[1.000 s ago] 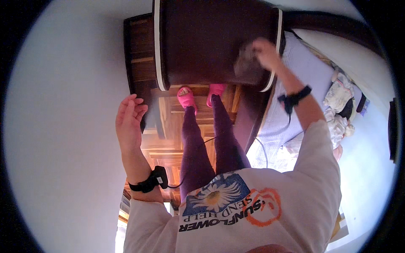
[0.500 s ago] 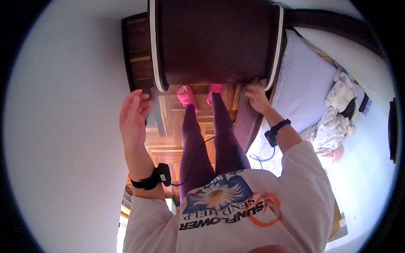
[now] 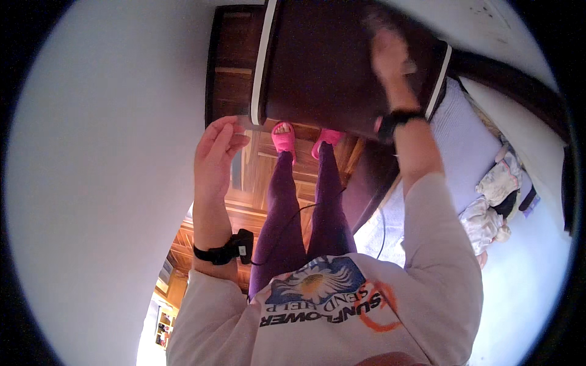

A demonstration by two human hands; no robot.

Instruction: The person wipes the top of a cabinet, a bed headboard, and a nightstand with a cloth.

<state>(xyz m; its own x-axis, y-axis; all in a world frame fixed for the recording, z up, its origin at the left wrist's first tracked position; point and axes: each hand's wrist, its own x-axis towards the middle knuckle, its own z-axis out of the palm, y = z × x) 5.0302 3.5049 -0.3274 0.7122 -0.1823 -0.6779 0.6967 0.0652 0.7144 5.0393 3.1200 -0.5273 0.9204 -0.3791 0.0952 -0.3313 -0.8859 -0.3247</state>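
My left hand (image 3: 215, 155) is raised beside the white wall, its fingers curled together. A clear, see-through thing (image 3: 238, 168) hangs at the fingertips, too faint to name. Over the dark brown panel (image 3: 323, 67) in front of me, my right hand (image 3: 390, 53) is reaching far forward, blurred by motion. A greyish scrap (image 3: 410, 67) shows at the edge of that hand, its kind unclear. The panel has a smooth surface and white strips along both sides.
A bed (image 3: 455, 140) with a lilac cover stands to the right, crumpled light clothes (image 3: 485, 219) on it. The white wall (image 3: 116, 183) runs close along my left. My feet in pink slippers (image 3: 284, 139) stand on the wooden floor, and a thin black cable (image 3: 293, 219) crosses my legs.
My right hand has moved from the panel's near right corner forward across its surface. The left hand remains raised beside the wall. The whole view has shifted, putting the panel farther right.
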